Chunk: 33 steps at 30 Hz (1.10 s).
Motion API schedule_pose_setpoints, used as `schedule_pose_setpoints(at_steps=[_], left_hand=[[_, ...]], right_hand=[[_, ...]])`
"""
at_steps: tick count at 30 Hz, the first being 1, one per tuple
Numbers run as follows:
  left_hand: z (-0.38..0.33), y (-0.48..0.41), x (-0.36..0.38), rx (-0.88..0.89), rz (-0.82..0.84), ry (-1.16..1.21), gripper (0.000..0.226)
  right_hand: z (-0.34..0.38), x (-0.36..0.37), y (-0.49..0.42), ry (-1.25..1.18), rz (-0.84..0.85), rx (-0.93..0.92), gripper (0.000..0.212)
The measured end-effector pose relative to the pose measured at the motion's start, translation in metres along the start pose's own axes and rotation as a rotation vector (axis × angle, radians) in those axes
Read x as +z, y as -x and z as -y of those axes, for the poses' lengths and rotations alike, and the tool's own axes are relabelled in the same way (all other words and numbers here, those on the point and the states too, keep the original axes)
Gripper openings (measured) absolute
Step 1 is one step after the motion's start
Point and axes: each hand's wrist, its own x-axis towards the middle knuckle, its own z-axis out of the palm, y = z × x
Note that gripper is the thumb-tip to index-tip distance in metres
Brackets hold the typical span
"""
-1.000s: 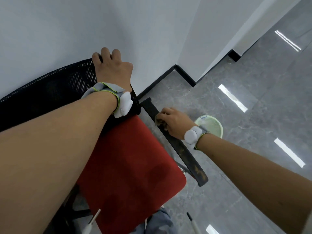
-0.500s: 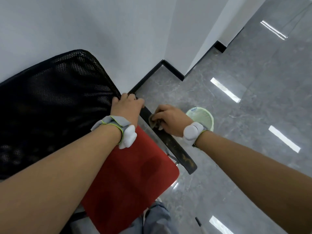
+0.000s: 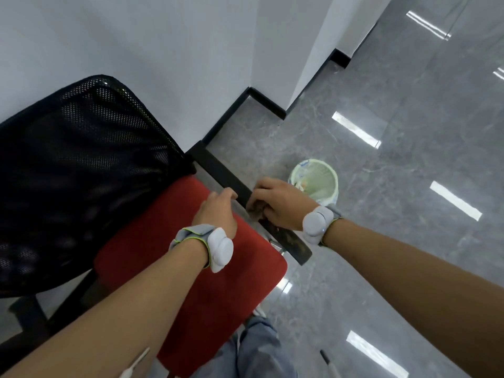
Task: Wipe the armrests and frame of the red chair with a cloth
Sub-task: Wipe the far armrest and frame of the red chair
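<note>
we look down at the red chair (image 3: pixel 191 274) standing against a white wall (image 3: pixel 136 36), its black mesh backrest (image 3: pixel 81 165) on our left and the red seat below our forearms. along the seat's right side runs the black armrest (image 3: pixel 223 173), slanting from the backrest toward us; its near end (image 3: pixel 291 244) looks scuffed and stained brownish.

our right hand (image 3: pixel 281 203) sits on the middle of that armrest, fingers curled down around a small dark, brownish cloth (image 3: pixel 256 208) that is pressed against the armrest's top. only a bit of the cloth shows under the fingers.

our left hand (image 3: pixel 218 208) reaches over the seat, its fingertips (image 3: pixel 231 193) at the armrest's inner edge just beside the right hand. it holds nothing that we can see, and the fingers look loosely bent; how far it is closed we cannot tell.

both wrists carry grey bands with white pods. on the grey glossy floor (image 3: pixel 409 159) beyond the armrest stands a pale green bin (image 3: pixel 316 181), near the right hand but apart from the chair.
</note>
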Motion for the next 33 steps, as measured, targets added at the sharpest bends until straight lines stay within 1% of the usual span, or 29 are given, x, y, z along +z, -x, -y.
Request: schedule_pose_setpoints(at_steps=[2,6,8,10,13,15,17,19,20,22,25,28,29,30,32,33], left_hand=[[-0.003,0.002,0.004,-0.017,-0.019,0.043,0.055],[-0.011,0.008,0.014,-0.037,-0.025,0.080,0.058],[-0.013,0.011,0.017,-0.048,-0.023,0.090,0.060],[-0.015,0.014,0.019,-0.059,-0.016,0.097,0.061],[-0.019,0.018,0.019,-0.039,-0.012,0.102,0.061],[-0.022,0.020,0.021,-0.010,-0.015,0.095,0.062],[-0.026,0.021,0.025,0.013,-0.020,0.087,0.062],[-0.029,0.022,0.028,0.021,-0.019,0.081,0.062],[-0.031,0.022,0.030,0.025,-0.017,0.084,0.062],[-0.035,0.024,0.033,0.034,-0.017,0.092,0.062],[-0.041,0.027,0.041,0.041,-0.002,0.112,0.062],[-0.047,0.033,0.046,0.056,0.015,0.113,0.061],[-0.052,0.034,0.049,0.072,0.018,0.106,0.061],[-0.055,0.035,0.052,0.074,0.014,0.105,0.061],[-0.058,0.037,0.053,0.063,-0.004,0.119,0.060],[-0.058,0.037,0.053,0.056,-0.018,0.131,0.060]], right_hand=[[0.000,0.008,-0.007,0.009,-0.028,0.006,0.031],[-0.005,0.021,0.022,0.060,-0.066,-0.006,0.021],[-0.010,0.022,0.046,0.075,-0.032,-0.053,0.017],[-0.015,0.017,0.068,0.078,0.049,-0.068,0.007],[-0.016,0.001,0.076,0.115,0.128,-0.073,0.005],[-0.012,-0.005,0.065,0.123,0.071,-0.049,0.007],[-0.008,-0.002,0.049,0.105,-0.073,-0.006,0.018],[-0.006,0.007,0.042,0.074,-0.136,0.054,0.026],[-0.006,0.014,0.045,0.069,-0.143,0.065,0.025],[-0.008,0.025,0.065,0.055,-0.143,0.061,0.016],[-0.019,0.034,0.114,0.048,-0.088,0.098,0.006],[-0.040,0.043,0.157,0.152,0.060,0.166,0.009],[-0.046,0.043,0.169,0.159,0.034,0.232,0.008],[-0.050,0.044,0.176,0.128,-0.056,0.306,0.006],[-0.045,0.041,0.170,0.026,-0.319,0.423,0.003],[-0.035,0.037,0.156,-0.019,-0.440,0.431,0.004]])
